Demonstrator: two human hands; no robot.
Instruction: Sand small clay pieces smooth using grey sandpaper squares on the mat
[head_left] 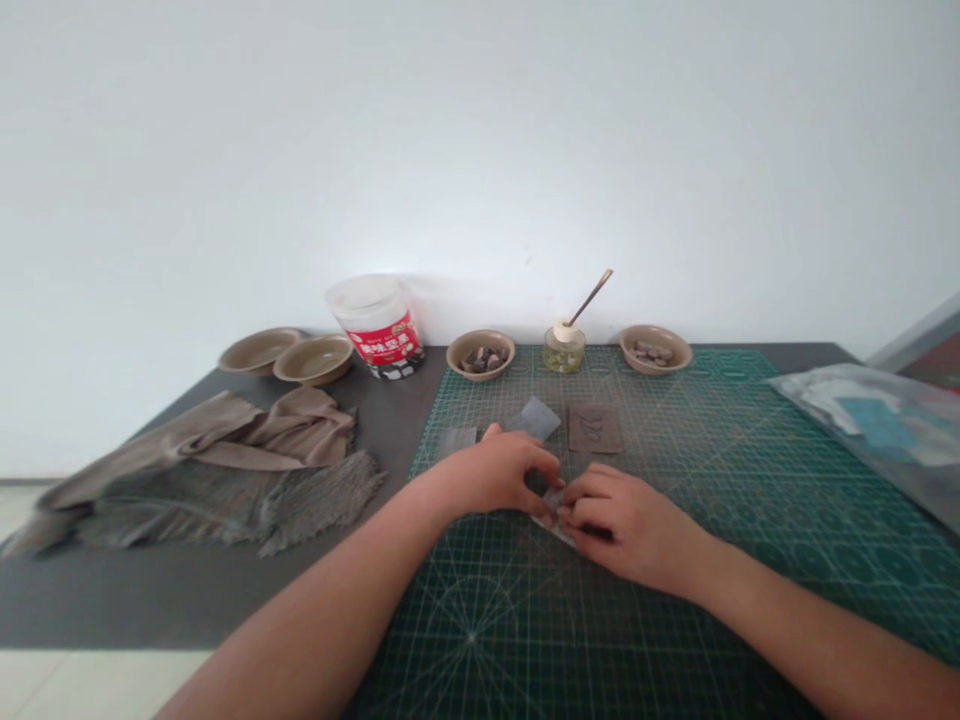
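My left hand [499, 478] and my right hand [634, 522] meet over the green cutting mat [472, 600], fingers pinched together. Between their fingertips lies a small pale strip [561, 533], mostly covered by the fingers; whether it is paper or cloth I cannot tell. Just beyond the hands, a brown square of sandpaper [594, 428] marked "320" lies flat. Left of it, a grey sheet [538, 418] rests at an angle, and a smaller grey piece [456, 440] sits near my left wrist.
Along the wall stand a bowl of dark stones [484, 358], a glass jar [564, 352] with a stick in it, another bowl of stones [654, 352], a plastic tub [379, 330] and two bowls [313, 362]. Cloths [225, 470] lie left; a plastic bag [877, 420] lies right.
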